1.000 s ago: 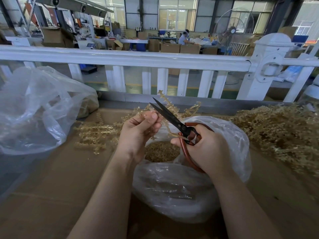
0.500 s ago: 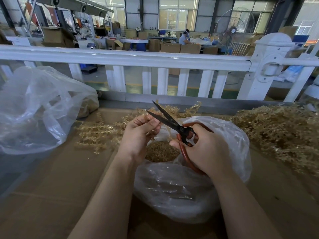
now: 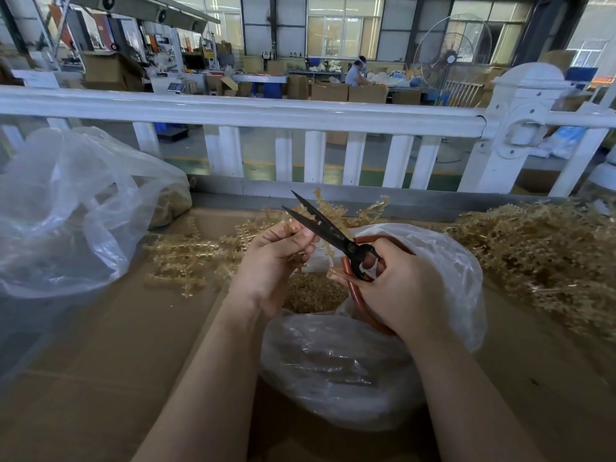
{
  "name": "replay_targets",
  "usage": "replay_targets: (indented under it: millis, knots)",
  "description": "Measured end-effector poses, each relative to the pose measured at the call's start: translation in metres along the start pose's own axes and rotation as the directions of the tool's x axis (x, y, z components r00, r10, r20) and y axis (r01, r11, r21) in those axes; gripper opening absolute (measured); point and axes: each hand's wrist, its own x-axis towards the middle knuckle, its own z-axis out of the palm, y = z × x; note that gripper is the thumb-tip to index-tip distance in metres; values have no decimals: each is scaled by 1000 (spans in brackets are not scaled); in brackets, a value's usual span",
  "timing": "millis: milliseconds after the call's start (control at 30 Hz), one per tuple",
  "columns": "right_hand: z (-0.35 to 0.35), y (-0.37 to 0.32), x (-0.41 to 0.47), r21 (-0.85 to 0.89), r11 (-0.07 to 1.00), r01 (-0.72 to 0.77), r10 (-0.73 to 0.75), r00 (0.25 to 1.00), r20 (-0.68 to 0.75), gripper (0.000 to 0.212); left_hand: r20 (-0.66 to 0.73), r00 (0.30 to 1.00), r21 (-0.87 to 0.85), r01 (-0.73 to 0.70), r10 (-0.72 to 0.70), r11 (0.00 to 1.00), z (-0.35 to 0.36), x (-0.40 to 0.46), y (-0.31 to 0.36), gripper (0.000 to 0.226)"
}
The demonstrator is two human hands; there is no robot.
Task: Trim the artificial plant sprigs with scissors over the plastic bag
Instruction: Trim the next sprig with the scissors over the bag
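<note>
You are pinching a sprig in your left hand, your right hand gripping part-open scissors over the plastic bag holding clippings, a heap of sprigs seemingly awaiting trimming.

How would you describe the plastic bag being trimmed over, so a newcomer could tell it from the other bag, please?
Start at the white railing across the back, then drop to the cardboard worktop below. The plastic bag sits at centre, under the right hand gripping the scissors. Unlike the larger bag at far left, its open mouth shows golden trimmings.

head cam | looks forward-down | close over worktable
</note>
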Motion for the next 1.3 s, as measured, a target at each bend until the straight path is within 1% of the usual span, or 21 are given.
replay_targets:
  millis: [100, 267, 367, 467, 533, 600, 633, 700, 800, 933, 1033, 1067, 1167, 1300]
  knots:
    - [0, 0, -1, 23, 1000, 13, -13, 1000, -9, 66, -2, 1000, -3, 11, -11, 1000, 2, 0, 1, 3]
    - [2, 2, -1, 22, 999, 31, -30, 999, -29, 69, -11, 1000, -16, 23, -23, 1000, 5, -1, 2, 7]
    - [3, 2, -1, 38, 999, 4, -4, 1000, -15, 72, -20, 1000, -10, 15, -15, 1000, 6, -1, 3, 3]
    - [2, 0, 0, 30, 999, -15, 15, 1000, -11, 76, -31, 999, 4, -7, 8, 1000, 6, -1, 3, 4]
    - [1, 0, 0, 9, 1000, -7, 7, 1000, -10, 71, -41, 999, 31, -20, 21, 999, 7, -1, 4, 3]
    - [1, 0, 0, -25, 1000, -4, 4, 1000, -16, 56, -46, 999, 72, -26, 30, 997, 7, -2, 4, 4]
    - [1, -1, 0, -33, 999, -8, 7, 1000, -20, 53, -44, 998, 85, -30, 33, 996, 7, -3, 4, 4]
    - [0, -1, -1, -24, 1000, -8, 7, 1000, -28, 55, -31, 999, 90, -35, 38, 995, 7, -3, 4, 4]
    - [-2, -2, -3, 7, 1000, 16, -16, 999, -34, 66, -9, 999, 94, -41, 42, 995, 5, -4, 5, 5]
    - [-1, -1, -3, 31, 998, 48, -48, 998, -30, 61, 28, 999, 92, -42, 40, 995, 5, -4, 5, 10]
    - [-2, 0, -2, 59, 997, 47, -47, 999, -4, 69, 36, 999, 77, -29, 26, 997, 4, -4, 5, 9]
    - [-2, 0, -2, 59, 997, 50, -50, 999, -6, 68, 37, 999, 77, -26, 23, 997, 4, -4, 5, 9]
    - [-1, 2, -1, 77, 995, 59, -57, 998, -23, 56, 49, 999, 90, -27, 23, 996, 5, -4, 6, 12]
    - [1, 5, 0, 75, 996, 47, -47, 999, -8, 56, 46, 998, 96, -54, 50, 994, 4, -4, 6, 12]
